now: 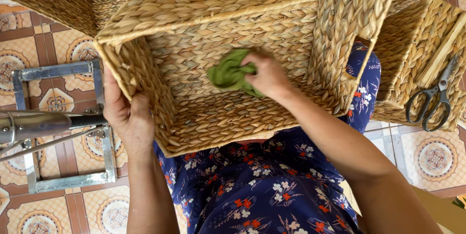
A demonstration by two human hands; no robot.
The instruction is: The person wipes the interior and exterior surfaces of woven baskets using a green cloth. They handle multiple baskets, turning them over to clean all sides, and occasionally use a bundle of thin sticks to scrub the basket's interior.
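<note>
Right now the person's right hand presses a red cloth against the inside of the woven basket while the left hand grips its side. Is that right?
Not quite: the cloth is green, not red, as the head view shows. The right hand presses it inside the woven basket, and the left hand grips its side.

basket (233, 117) walls hem hands, scissors (432, 100) rt

Scissors (433, 98) on side basket (412, 59) (metal frame (63, 127) on tiles).

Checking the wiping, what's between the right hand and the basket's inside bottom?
In the head view, a crumpled green cloth lies between the right hand and the woven basket bottom.
</note>
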